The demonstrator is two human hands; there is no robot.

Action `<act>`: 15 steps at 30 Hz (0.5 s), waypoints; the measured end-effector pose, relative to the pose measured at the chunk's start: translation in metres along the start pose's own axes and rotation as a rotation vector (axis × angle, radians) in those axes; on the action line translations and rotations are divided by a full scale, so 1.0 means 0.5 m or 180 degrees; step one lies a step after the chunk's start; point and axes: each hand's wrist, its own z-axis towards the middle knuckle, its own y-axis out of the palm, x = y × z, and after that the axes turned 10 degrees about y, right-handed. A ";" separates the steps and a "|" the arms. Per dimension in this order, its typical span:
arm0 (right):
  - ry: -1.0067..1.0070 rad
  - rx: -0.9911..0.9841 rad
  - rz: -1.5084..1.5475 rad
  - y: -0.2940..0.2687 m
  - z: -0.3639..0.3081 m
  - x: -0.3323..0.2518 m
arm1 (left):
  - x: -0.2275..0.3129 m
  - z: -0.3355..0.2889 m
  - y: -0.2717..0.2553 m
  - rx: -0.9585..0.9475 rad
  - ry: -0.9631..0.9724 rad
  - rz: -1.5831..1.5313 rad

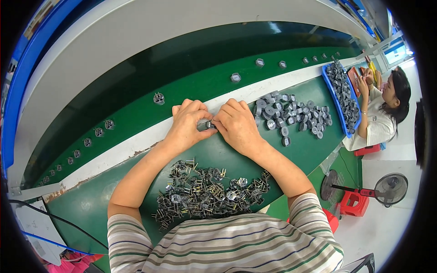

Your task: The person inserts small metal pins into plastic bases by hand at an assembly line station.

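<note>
My left hand [187, 125] is closed around a small grey round plastic housing [203, 126], held above the near edge of the white rail. The fingertips of my right hand [237, 125] pinch at the housing's open side, where a small dark part with a bit of metal shows; my fingers partly hide it. Close to my body lies a heap of black plug inserts with brass-coloured pins [209, 193], between my forearms. Beyond my right hand, many loose grey round housings [291, 111] are spread over the green tabletop [314, 157].
Past the white rail [268, 85] runs a green conveyor belt [195, 86] carrying spaced-out pieces, such as a plug insert [159, 98] and a housing [235, 78]. A blue tray [351, 133] of grey parts stands at the right. Beyond it sits a co-worker [380, 107]. A fan [390, 189] and red stool [354, 203] are lower right.
</note>
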 end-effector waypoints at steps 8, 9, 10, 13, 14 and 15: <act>0.0338 -0.0043 0.0221 -0.035 -0.016 0.009 | 0.003 0.013 -0.005 0.0113 0.0043 0.0204; 0.0331 0.0096 -0.0169 -0.067 -0.017 0.008 | 0.001 0.015 -0.016 0.0209 0.0056 0.0344; 0.0340 0.0187 -0.0544 -0.090 -0.024 0.016 | -0.008 0.018 -0.026 0.0221 0.0031 0.0363; 0.0672 0.0214 -0.1253 -0.126 -0.067 0.024 | -0.056 0.048 -0.056 0.0567 -0.0099 0.1292; 0.0906 0.0099 -0.1210 -0.121 -0.082 0.030 | -0.068 0.056 -0.059 0.0565 -0.0085 0.1283; 0.1139 -0.0016 -0.1161 -0.116 -0.094 0.038 | -0.078 0.063 -0.062 0.0399 -0.0393 0.1510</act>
